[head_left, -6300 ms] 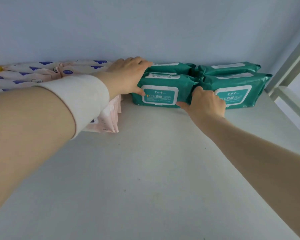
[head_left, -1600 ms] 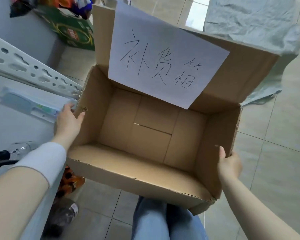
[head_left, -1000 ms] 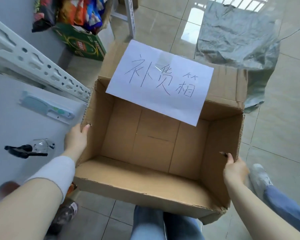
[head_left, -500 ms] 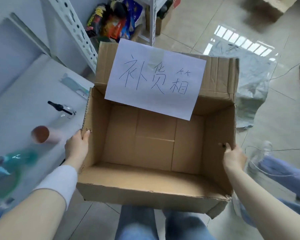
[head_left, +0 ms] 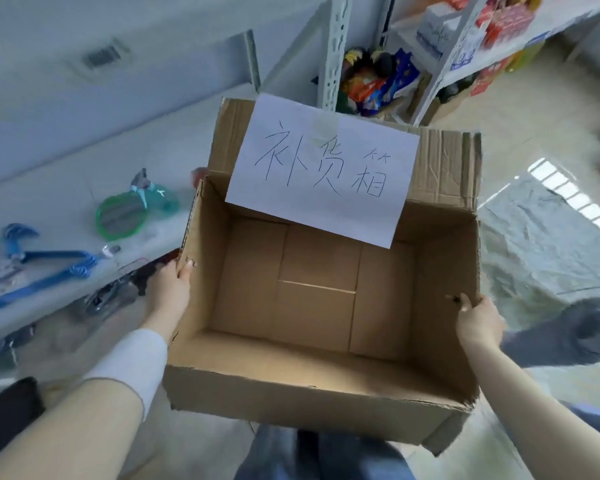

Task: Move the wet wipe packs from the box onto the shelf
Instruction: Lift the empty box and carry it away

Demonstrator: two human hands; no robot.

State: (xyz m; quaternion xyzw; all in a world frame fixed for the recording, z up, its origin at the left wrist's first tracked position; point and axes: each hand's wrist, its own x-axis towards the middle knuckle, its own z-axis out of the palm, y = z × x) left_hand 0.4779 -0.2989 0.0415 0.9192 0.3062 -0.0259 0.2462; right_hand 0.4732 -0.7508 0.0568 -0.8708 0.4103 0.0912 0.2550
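Storeroom setting: pale tiled floor (head_left: 520, 109), white slotted-metal racking, view blurred towards the edges.

Left, low shelf (head_left: 66, 188), pale grey surface: blue plastic hangers (head_left: 35, 268) lying flat near its front edge; beside them a round green-rimmed item (head_left: 120, 216), its kind not clear.

Left hand (head_left: 170, 289): white cuff (head_left: 132, 365) on the forearm; fingers curled over the top edge of the box's left wall, gripping it.

Centre, cardboard box (head_left: 319, 393): open-topped, held off the floor between both hands, interior bare cardboard with no wet wipe packs showing in it. White paper sheet (head_left: 323, 171) with handwritten characters fixed to the upright rear flap, its lower edge hanging over the opening. Blue-jeaned legs (head_left: 312, 459) below the box's near wall.

Behind the box, upright racking post (head_left: 336, 50); bright snack packets (head_left: 378, 81) heaped at its foot; red and white cartons (head_left: 478, 22) on shelves further right.

Right hand (head_left: 478, 323): closed on the top edge of the box's right wall.

Far right, crumpled grey plastic sheet (head_left: 541, 251) spread on the floor.
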